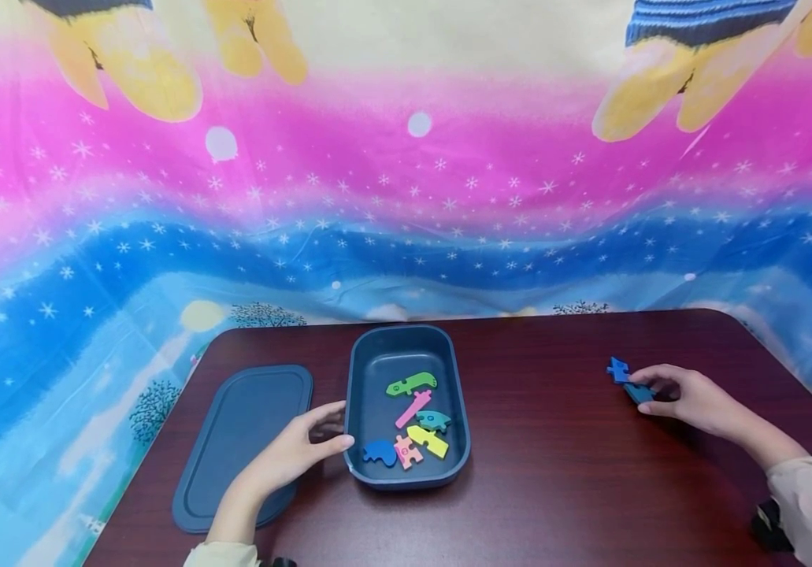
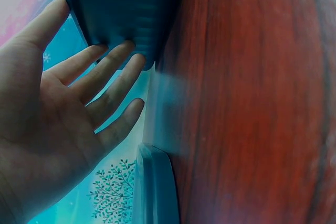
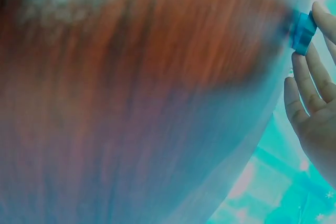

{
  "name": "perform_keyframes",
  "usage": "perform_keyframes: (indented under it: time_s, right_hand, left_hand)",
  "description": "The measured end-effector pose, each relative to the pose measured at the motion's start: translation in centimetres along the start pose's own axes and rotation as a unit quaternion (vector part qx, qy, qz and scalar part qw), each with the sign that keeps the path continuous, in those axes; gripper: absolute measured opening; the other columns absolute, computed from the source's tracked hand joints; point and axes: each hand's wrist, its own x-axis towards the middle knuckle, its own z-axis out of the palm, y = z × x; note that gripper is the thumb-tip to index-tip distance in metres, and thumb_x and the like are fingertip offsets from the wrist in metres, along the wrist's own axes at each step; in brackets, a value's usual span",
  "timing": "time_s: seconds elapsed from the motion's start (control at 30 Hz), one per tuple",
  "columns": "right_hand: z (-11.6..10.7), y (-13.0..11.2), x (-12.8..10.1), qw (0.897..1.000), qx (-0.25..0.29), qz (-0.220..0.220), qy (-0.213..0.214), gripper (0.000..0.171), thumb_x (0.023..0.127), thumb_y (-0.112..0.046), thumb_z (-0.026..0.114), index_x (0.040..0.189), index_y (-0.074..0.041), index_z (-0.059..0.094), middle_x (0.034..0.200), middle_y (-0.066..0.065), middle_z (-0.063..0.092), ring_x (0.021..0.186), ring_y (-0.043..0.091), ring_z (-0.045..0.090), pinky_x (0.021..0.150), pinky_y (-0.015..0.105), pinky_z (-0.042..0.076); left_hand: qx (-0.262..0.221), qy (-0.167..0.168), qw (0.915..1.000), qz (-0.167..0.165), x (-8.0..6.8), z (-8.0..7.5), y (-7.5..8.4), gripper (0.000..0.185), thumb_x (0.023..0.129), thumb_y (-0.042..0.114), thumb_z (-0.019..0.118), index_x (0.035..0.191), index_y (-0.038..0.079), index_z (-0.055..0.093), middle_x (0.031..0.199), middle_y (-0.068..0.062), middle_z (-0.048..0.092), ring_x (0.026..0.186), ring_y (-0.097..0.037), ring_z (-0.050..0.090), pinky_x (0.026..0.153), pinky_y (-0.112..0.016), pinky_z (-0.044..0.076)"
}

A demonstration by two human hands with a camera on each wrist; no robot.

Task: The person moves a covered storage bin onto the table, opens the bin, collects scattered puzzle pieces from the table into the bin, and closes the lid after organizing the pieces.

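A dark blue-grey rectangular box [image 1: 461, 441] stands on the table with several colored puzzle pieces inside, among them a green one [image 1: 411, 384], a pink one [image 1: 414, 409] and a yellow one [image 1: 428, 442]. My left hand [image 1: 299, 449] touches the box's left side, thumb at the rim; in the left wrist view its fingers [image 2: 113, 85] reach out fairly straight against the outer wall. Off to the right, my right hand [image 1: 689, 400] pinches a dark teal puzzle piece [image 1: 638, 392] between thumb and fingers. A blue puzzle piece [image 1: 617, 370] lies right beside it; whether the two are joined I cannot tell.
The box's flat lid [image 1: 235, 441] lies on the table left of the box, partly under my left forearm. A printed cloth [image 1: 406, 181] hangs behind the dark red wooden table [image 1: 540, 472].
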Motion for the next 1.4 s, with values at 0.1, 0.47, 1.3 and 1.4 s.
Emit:
perform_keyframes:
  time_s: [0.1,0.47,1.3,1.4]
  right_hand:
    - [0.0,-0.3,-0.1,1.000,0.004,-0.007,0.006,0.042,0.083,-0.015,0.080,0.122,-0.006,0.066,0.111,0.015,0.064,0.088,0.017,0.063,0.071,0.026,0.052]
    - [0.3,-1.5,-0.4,1.000,0.016,-0.009,0.003,0.041,0.084,-0.016,0.081,0.121,-0.009,0.067,0.110,0.011,0.063,0.088,0.009,0.061,0.072,0.025,0.053]
    - [0.9,-4.7,-1.0,0.995,0.007,-0.084,0.053,0.038,0.081,-0.015,0.083,0.117,-0.017,0.069,0.108,0.001,0.064,0.090,0.001,0.058,0.071,0.026,0.052]
    - [1.1,-5.2,-1.0,0.994,-0.002,-0.095,0.054,0.039,0.080,-0.016,0.083,0.117,-0.019,0.069,0.106,-0.003,0.064,0.090,0.002,0.058,0.073,0.027,0.052]
  left_hand:
    - [-0.001,0.001,1.0000,-0.002,0.0,0.0,0.0,0.062,0.096,0.028,0.068,0.148,0.004,0.044,0.136,-0.016,0.057,0.120,-0.031,0.057,0.096,-0.047,0.049]
    - [-0.005,0.000,1.0000,-0.001,0.0,0.0,0.0,0.063,0.096,0.029,0.068,0.148,0.005,0.043,0.136,-0.015,0.056,0.121,-0.031,0.057,0.095,-0.045,0.050]
    - [-0.006,-0.002,1.0000,-0.006,0.0,0.0,-0.1,0.062,0.096,0.029,0.068,0.148,0.006,0.044,0.138,-0.015,0.055,0.121,-0.031,0.057,0.094,-0.045,0.050]
    - [-0.005,0.000,1.0000,-0.006,0.0,0.0,0.0,0.062,0.096,0.029,0.068,0.148,0.005,0.044,0.138,-0.015,0.055,0.121,-0.031,0.056,0.095,-0.046,0.050]
